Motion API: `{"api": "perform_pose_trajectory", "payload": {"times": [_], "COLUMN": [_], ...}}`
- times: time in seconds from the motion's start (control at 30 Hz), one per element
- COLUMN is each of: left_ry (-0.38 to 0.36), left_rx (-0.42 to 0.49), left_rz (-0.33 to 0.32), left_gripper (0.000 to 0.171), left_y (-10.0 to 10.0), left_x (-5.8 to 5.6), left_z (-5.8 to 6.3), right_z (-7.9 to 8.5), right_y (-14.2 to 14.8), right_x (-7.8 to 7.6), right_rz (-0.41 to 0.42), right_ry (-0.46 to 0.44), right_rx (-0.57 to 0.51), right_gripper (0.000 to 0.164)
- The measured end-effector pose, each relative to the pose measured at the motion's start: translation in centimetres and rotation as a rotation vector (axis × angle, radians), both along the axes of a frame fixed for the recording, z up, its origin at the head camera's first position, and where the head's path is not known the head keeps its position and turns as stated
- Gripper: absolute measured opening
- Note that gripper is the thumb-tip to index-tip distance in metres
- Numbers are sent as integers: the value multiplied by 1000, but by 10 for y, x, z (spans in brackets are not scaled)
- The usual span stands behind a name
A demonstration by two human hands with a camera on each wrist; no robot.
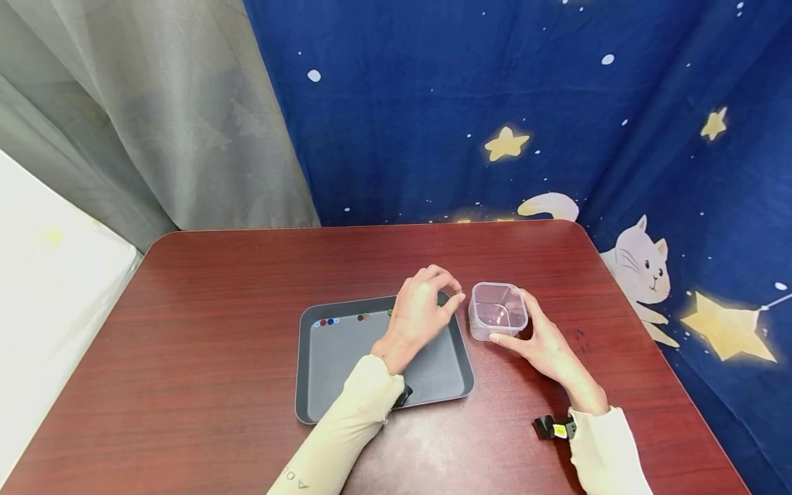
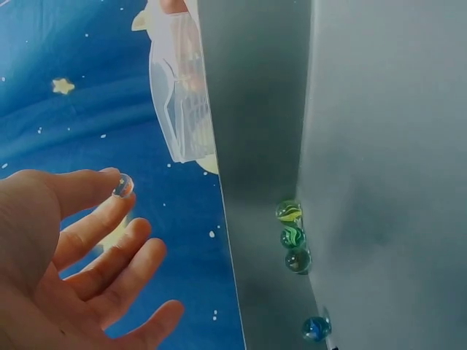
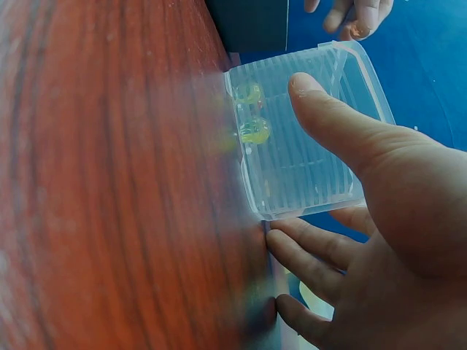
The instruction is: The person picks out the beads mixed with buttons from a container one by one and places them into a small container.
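My left hand (image 1: 416, 311) is over the far right part of a grey tray (image 1: 337, 375), thumb and fingertip pinching a clear glass marble (image 2: 123, 186); the other fingers are spread loosely. To its right stands a clear square plastic container (image 1: 485, 334), open at the top. My right hand (image 1: 547, 346) grips that container from the right, thumb on the near side and fingers on the far side. Through its wall, the right wrist view shows yellow-green marbles (image 3: 255, 131) at the bottom. Green swirled marbles (image 2: 292, 237) lie along the tray's edge.
More marbles, blue, red and pale ones (image 1: 326, 322), sit in a row at the tray's far left. Tray and container stand on a reddish-brown wooden table (image 1: 204, 344). A blue star-patterned curtain (image 1: 421, 103) hangs behind the table.
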State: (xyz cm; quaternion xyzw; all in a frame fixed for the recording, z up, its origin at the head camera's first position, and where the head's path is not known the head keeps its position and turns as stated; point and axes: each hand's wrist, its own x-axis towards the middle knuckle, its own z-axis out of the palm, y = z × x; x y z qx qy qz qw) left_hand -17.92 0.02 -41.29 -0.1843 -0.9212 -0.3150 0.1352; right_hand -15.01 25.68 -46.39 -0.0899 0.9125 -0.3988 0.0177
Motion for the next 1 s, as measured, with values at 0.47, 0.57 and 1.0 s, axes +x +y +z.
{"api": "perform_pose_trajectory", "payload": {"times": [0.47,0.57,1.0], "left_ry": [-15,-6,-9], "left_rx": [11,4,-32], "left_rz": [-49,-55,-98], "left_gripper": [9,9,9], "left_y": [8,9,15], "left_x": [4,4,3], "left_z": [3,2,1], "right_z": [2,1,1], "right_y": [0,0,1], "right_x": [1,1,1], "right_rz": [0,1,18], "right_ry": [-14,-10,-8], "right_rx": [5,10,-13], "right_gripper": [97,97,96]}}
